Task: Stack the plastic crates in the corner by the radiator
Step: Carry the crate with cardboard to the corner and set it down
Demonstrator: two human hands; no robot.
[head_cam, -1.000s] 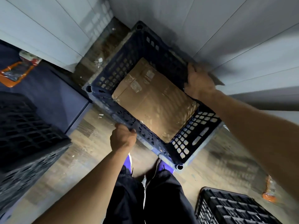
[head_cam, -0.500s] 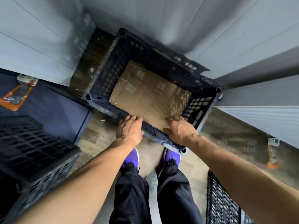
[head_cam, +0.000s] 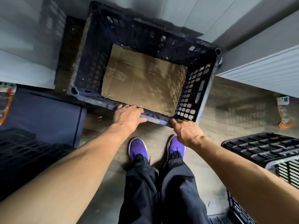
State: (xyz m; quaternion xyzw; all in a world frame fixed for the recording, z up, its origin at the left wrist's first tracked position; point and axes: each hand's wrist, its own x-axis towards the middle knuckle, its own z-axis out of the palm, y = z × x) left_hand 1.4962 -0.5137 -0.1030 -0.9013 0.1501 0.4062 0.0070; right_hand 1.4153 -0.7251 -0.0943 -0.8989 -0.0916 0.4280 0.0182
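Already, one crate [head_cam: 191, 94] is being settled into the corner, both hands [head_cam: 129, 117] [head_cam: 187, 131] spread flat on its six-o'clock rim, nothing clasped; crates at three [head_cam: 265, 149] and nine o'clock [head_cam: 21, 156] are awaiting stacking.

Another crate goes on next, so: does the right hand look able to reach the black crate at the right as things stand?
Probably yes: the right hand rests open-fingered at the blue crate rim, holding nothing, and only bare floor separates it from the black crate.
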